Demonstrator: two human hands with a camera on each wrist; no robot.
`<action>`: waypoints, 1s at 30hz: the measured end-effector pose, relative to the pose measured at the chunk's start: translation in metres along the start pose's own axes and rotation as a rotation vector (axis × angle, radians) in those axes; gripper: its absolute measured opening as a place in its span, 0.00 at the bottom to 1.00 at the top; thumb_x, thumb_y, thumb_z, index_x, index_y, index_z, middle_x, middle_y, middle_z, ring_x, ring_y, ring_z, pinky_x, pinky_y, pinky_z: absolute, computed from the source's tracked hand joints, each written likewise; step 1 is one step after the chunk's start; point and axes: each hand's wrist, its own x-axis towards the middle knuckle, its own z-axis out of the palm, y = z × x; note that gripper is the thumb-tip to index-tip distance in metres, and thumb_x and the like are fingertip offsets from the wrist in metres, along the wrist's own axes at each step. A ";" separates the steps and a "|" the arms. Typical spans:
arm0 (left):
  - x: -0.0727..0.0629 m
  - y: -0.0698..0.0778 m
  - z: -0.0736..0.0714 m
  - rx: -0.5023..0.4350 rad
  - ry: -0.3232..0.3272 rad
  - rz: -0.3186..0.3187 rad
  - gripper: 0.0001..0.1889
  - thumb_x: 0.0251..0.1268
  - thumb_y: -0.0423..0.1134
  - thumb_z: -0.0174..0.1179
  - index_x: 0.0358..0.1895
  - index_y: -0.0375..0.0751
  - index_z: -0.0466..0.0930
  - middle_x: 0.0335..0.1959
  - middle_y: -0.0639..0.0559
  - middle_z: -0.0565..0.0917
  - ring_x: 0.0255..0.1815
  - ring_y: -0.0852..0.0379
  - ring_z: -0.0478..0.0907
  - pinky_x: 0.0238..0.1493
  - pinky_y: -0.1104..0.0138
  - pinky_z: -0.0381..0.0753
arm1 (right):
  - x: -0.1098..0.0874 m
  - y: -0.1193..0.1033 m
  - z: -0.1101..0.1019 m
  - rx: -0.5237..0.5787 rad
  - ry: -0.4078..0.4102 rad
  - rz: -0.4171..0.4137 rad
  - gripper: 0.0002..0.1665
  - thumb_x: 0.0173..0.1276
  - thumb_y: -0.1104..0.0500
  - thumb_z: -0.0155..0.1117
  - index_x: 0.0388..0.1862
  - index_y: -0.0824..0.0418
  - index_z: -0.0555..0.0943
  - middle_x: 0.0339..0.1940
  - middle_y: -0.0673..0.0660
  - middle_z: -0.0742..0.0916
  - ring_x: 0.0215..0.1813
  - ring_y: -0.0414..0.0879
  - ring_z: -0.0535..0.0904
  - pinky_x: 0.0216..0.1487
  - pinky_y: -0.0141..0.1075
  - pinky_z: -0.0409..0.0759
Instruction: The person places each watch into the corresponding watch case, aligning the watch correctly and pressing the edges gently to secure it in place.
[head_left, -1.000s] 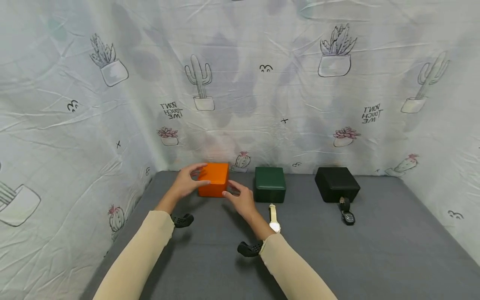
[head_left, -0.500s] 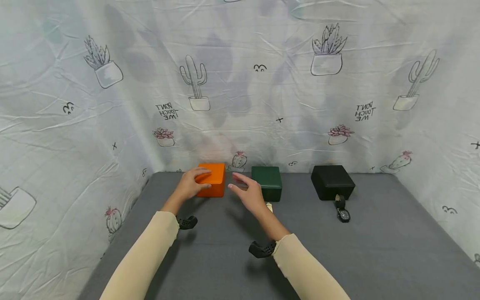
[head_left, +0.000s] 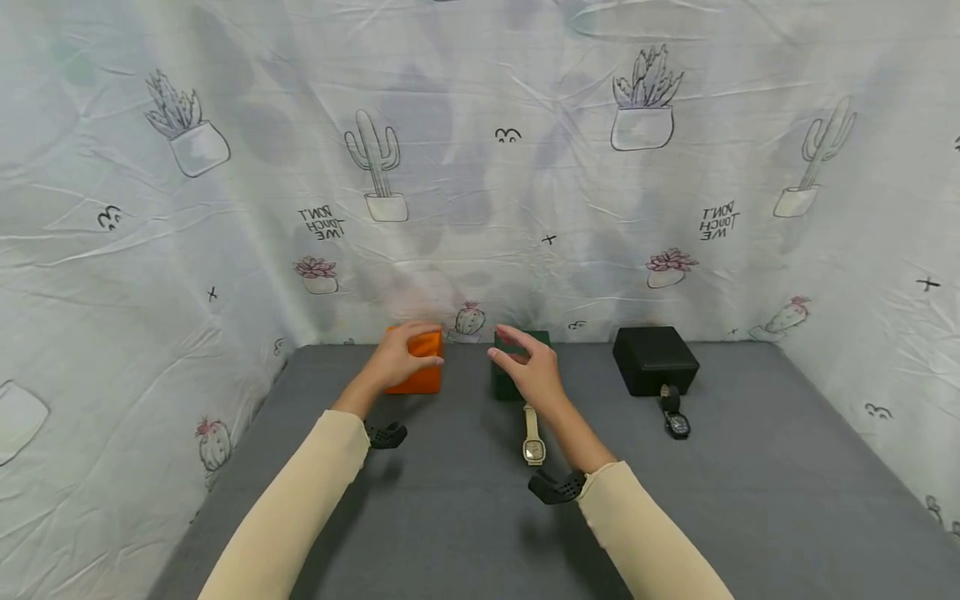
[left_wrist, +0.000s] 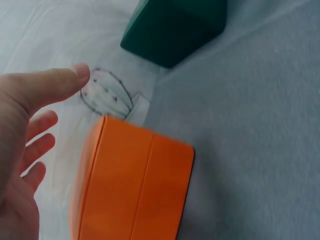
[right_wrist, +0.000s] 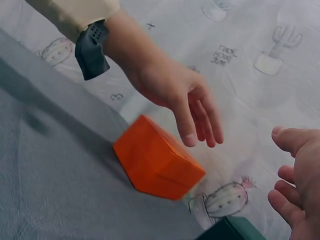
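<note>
An orange box [head_left: 420, 382] sits at the back left of the table. Over it hovers my left hand [head_left: 397, 357], thumb and fingers spread; the right wrist view shows a gap between that hand and the orange box [right_wrist: 157, 162]. My right hand [head_left: 534, 371], fingers loosely bent and holding nothing, hangs in front of a green box [head_left: 506, 385] and partly hides it. Just before the green box lies a cream-strapped watch [head_left: 533, 442], beside my right wrist. In the left wrist view the green box [left_wrist: 175, 30] stands apart from the orange one.
A black box [head_left: 655, 362] stands at the back right, with a black watch [head_left: 675, 418] lying against its front. The grey table [head_left: 465, 517] ends at a patterned cloth backdrop [head_left: 480, 192] behind and at the sides.
My right hand has left the side of the orange box and moved right, in front of the green box. The left hand has lifted off the orange box and shifted slightly right over it.
</note>
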 end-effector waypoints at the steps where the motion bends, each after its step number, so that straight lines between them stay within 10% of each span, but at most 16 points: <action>1: 0.001 0.003 0.001 -0.008 -0.004 0.003 0.32 0.58 0.48 0.69 0.68 0.55 0.71 0.73 0.48 0.66 0.74 0.42 0.60 0.69 0.40 0.62 | 0.000 0.001 -0.002 -0.009 0.005 0.006 0.27 0.65 0.54 0.67 0.64 0.54 0.77 0.63 0.58 0.81 0.65 0.50 0.76 0.63 0.45 0.77; 30: 0.031 0.036 0.047 -0.058 -0.206 0.101 0.43 0.52 0.49 0.72 0.72 0.47 0.63 0.74 0.46 0.62 0.72 0.44 0.63 0.68 0.51 0.70 | -0.014 0.048 -0.031 -0.254 0.101 0.063 0.32 0.64 0.51 0.68 0.66 0.58 0.75 0.74 0.61 0.69 0.74 0.57 0.65 0.68 0.53 0.71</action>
